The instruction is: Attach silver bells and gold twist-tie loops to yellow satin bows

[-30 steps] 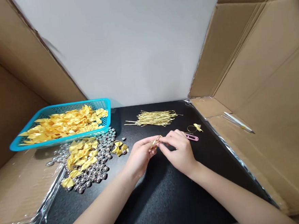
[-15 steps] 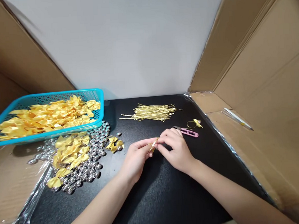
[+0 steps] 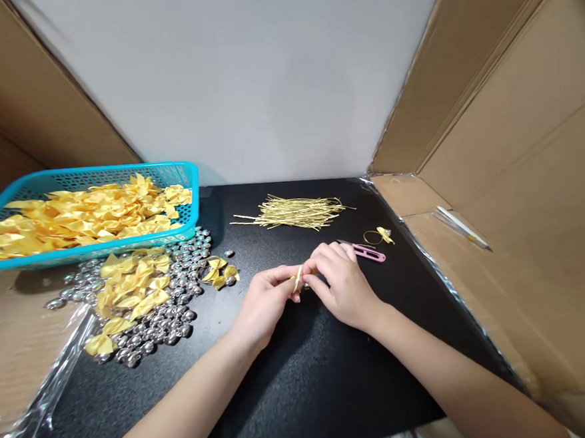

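Grip: your left hand and right hand both pinch a small yellow ribbon, held between them above the table. Pink cutter lies just beside your right hand.

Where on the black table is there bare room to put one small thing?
The black table is bare between the left forearm and the right forearm, and between the right forearm and the table's right edge, below the pink cutter. It is crowded at left, where yellow bows lie among silver beads beside the blue basket.
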A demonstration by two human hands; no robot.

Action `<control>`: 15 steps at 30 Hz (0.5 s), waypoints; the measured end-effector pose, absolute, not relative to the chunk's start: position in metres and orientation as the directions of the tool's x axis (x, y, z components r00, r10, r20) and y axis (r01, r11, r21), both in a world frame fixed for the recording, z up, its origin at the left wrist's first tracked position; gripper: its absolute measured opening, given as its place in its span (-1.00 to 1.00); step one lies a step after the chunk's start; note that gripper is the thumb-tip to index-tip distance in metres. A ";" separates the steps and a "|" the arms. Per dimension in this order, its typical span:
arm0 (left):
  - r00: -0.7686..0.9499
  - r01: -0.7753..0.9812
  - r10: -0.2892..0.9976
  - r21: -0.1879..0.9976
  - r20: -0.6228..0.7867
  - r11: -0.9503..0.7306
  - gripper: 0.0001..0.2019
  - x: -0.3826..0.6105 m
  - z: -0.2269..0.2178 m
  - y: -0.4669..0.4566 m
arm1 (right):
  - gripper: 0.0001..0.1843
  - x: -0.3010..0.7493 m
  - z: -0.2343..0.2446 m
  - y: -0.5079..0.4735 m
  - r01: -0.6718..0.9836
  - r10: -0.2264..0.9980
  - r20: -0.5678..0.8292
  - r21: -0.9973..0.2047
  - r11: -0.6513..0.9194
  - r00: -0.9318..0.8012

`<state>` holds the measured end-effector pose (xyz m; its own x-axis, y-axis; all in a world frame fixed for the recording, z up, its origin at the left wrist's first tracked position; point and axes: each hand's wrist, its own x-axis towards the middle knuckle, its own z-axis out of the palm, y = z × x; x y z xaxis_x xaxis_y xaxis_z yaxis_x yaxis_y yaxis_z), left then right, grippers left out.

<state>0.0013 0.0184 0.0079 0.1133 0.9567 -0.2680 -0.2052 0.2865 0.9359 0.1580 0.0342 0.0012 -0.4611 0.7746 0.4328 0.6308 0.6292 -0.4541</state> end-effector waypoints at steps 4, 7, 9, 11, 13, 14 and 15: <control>0.131 -0.247 0.944 0.913 -0.302 0.326 -0.90 0.000 0.006 0.019 | -0.81 0.157 -0.007 0.034 0.602 0.726 0.531 -0.428 0.675 -0.437; 0.149 -0.304 0.926 0.875 -0.346 0.376 -0.81 0.000 0.005 0.020 | -0.79 0.157 -0.015 0.036 0.544 0.637 0.648 -0.383 0.746 -0.417; 0.154 -0.331 0.920 0.858 -0.361 0.392 -0.78 0.000 0.005 0.020 | -0.79 0.156 -0.019 0.036 0.514 0.580 0.708 -0.349 0.784 -0.404; 0.141 -0.345 0.918 0.851 -0.370 0.396 -0.76 0.000 0.004 0.020 | -0.79 0.155 -0.020 0.036 0.492 0.541 0.747 -0.330 0.806 -0.386; 0.118 -0.353 0.917 0.846 -0.382 0.398 -0.75 0.000 0.004 0.020 | -0.81 0.153 -0.020 0.035 0.477 0.523 0.770 -0.327 0.815 -0.365; 0.110 -0.357 0.916 0.844 -0.387 0.399 -0.75 0.000 0.003 0.020 | -0.82 0.152 -0.020 0.034 0.470 0.516 0.779 -0.327 0.820 -0.357; 0.105 -0.361 0.915 0.842 -0.390 0.400 -0.74 0.001 0.003 0.020 | -0.83 0.151 -0.020 0.033 0.463 0.509 0.787 -0.328 0.823 -0.349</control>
